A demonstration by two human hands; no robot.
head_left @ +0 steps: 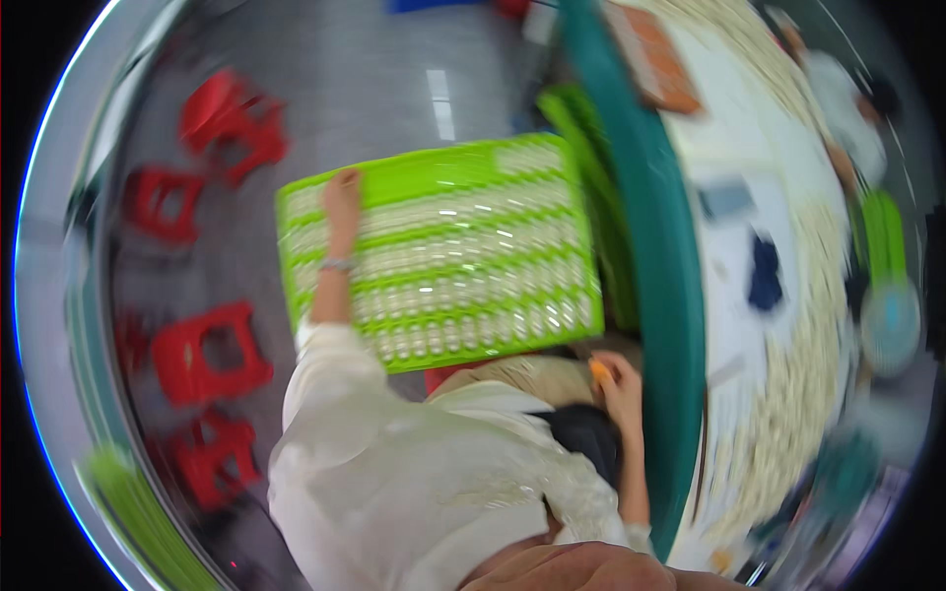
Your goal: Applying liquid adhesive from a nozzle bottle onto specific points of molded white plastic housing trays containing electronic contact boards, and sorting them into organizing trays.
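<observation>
A lime-green tray (424, 177) lies in front of me, tilted slightly. Rows of small white pieces fill it, and glossy reflections on top look like clear plastic film. My left hand (342, 189) is over the tray's far left part, its fingers curled closed; what they hold, if anything, is hidden. A band circles that wrist. Down by my right side, at the edge of the green-rimmed table, my right hand (618, 382) is closed on a small orange thing (599, 371) whose kind I cannot make out.
Several red plastic stools (212, 353) stand along the left. At right, a white table (734, 148) with a thick green rim (675, 325) bears heaps of pale pieces (788, 424), an orange-brown box (655, 59) and a dark blue cloth (764, 273). Another person (847, 118) is beyond it.
</observation>
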